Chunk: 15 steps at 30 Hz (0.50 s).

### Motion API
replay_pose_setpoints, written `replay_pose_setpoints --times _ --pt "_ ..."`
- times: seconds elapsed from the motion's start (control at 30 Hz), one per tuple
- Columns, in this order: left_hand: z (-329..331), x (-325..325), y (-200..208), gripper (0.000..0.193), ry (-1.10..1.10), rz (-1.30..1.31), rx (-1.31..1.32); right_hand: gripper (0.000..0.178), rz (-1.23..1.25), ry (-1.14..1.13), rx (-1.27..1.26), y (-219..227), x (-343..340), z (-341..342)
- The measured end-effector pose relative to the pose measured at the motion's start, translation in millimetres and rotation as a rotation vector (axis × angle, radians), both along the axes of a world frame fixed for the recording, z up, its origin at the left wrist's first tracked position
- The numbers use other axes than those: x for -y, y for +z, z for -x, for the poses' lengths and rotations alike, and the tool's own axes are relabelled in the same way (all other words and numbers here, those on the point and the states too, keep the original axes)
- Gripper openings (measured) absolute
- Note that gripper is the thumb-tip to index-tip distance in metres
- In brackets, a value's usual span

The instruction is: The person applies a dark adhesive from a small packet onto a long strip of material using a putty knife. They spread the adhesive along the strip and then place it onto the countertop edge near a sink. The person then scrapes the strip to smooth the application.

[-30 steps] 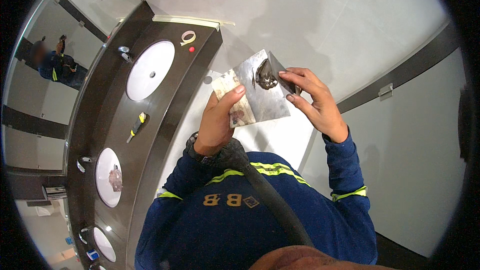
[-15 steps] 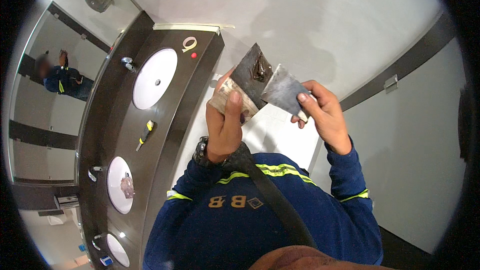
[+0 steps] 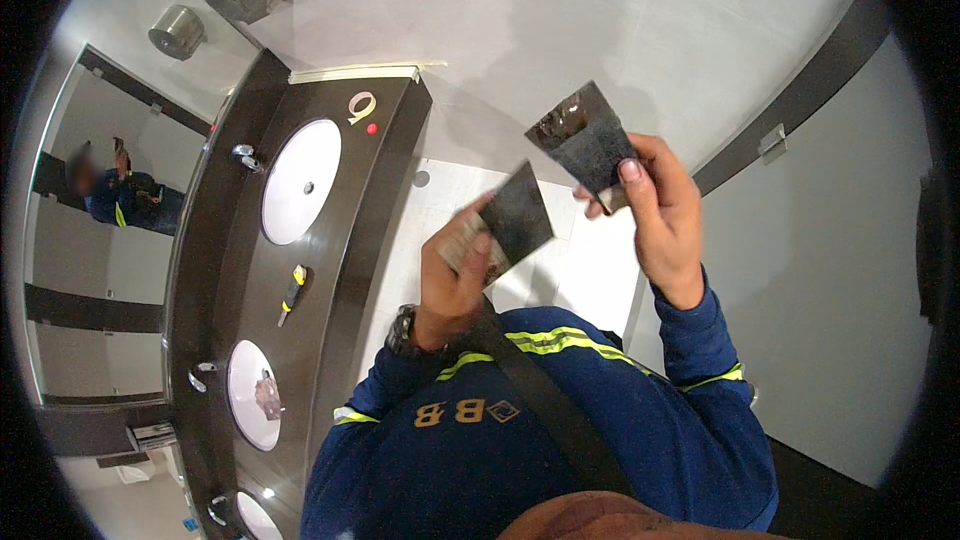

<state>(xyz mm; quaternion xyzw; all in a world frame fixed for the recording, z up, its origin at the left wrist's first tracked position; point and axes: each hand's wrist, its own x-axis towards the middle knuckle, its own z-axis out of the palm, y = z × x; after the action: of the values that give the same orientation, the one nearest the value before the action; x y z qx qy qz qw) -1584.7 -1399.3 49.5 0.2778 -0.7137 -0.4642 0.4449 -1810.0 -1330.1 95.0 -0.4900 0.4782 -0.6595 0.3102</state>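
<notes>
Two scraper blades are held apart, a dirty blade [image 3: 585,140] clamped in the right hand [image 3: 662,210] and a second blade [image 3: 515,215] gripped in the left hand [image 3: 455,275], so cleaning seems in hand, and bringing the edges together is judged the next need.

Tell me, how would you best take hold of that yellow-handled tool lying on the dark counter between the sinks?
Probably by its yellow handle, coming down from above. The tool lies flat on the counter between two white sinks, with open counter on either side, so fingers could close across its narrow width. Its thin dark tip points toward the nearer sink, offering less to grip.
</notes>
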Motion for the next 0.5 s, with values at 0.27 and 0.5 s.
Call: replay_pose_setpoints --times 0.27,0.5 --pt "21 5 8 0.042 -0.120 -0.914 -0.521 0.051 0.082 0.310 -0.608 -9 -1 19" --pt "18 5 14 0.044 -0.193 -0.968 -0.564 0.051 0.001 0.387 -0.752 5 3 36"
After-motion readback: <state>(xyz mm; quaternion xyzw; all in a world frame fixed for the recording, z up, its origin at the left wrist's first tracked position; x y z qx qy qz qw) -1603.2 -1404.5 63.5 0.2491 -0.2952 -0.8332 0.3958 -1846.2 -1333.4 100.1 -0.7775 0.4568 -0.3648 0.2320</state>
